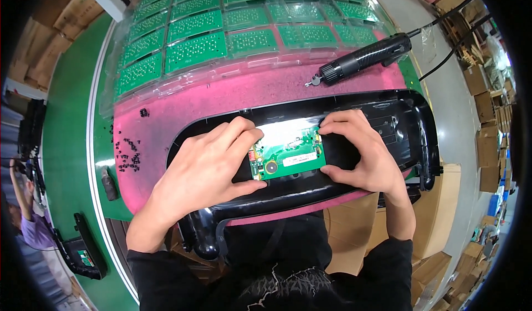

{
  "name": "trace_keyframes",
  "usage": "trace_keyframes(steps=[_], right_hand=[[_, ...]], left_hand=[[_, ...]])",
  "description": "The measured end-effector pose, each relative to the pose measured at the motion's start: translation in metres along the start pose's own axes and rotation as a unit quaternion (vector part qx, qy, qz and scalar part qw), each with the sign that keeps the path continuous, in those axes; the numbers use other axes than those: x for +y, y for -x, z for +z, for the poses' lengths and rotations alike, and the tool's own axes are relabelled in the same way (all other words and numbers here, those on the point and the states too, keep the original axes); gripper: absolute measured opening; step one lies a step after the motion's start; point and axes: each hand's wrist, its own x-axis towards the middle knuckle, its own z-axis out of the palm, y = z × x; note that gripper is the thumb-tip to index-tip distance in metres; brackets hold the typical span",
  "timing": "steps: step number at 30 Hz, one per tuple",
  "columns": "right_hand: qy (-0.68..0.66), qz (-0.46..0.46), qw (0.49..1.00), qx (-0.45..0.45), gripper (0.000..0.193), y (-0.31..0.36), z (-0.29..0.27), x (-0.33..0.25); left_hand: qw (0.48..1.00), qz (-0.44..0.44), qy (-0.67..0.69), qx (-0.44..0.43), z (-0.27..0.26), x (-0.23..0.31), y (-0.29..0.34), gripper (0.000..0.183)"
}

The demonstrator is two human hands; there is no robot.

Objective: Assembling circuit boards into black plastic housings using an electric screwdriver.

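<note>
A green circuit board (pixel 299 150) with a white label and a round buzzer-like part is held by its two short ends. My left hand (pixel 208 158) pinches the left end between thumb and fingers. At the right end, my right hand (pixel 363 150) grips with its thumb at the lower corner and fingers at the upper one. Beneath the board lies a long black plastic housing (pixel 382 109), its inside facing up. Whether the board touches the housing is hard to tell. Beyond it, a black electric screwdriver (pixel 363 62) rests on the pink mat (pixel 266 84).
Clear trays (pixel 160 84) of green circuit boards cover the far side. Small black screws (pixel 128 156) lie scattered at the mat's left, near a dark marker-like object (pixel 109 184). Cardboard boxes (pixel 443 211) stand at right. Another person's arm (pixel 25 200) and a second housing (pixel 80 250) are far left.
</note>
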Motion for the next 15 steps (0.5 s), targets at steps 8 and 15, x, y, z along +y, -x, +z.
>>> trace_keyframes(steps=[8, 15], right_hand=[[0.008, -0.006, 1.0, -0.002, 0.059, 0.0004, -0.0004, -0.0007], [0.013, 0.008, 1.0, -0.004, 0.059, -0.0014, -0.002, -0.0065]], left_hand=[[1.0, -0.002, 0.003, -0.008, -0.0016, 0.0023, -0.0001, 0.066], [1.0, 0.006, 0.009, -0.002, -0.0019, 0.0018, 0.0023, 0.066]])
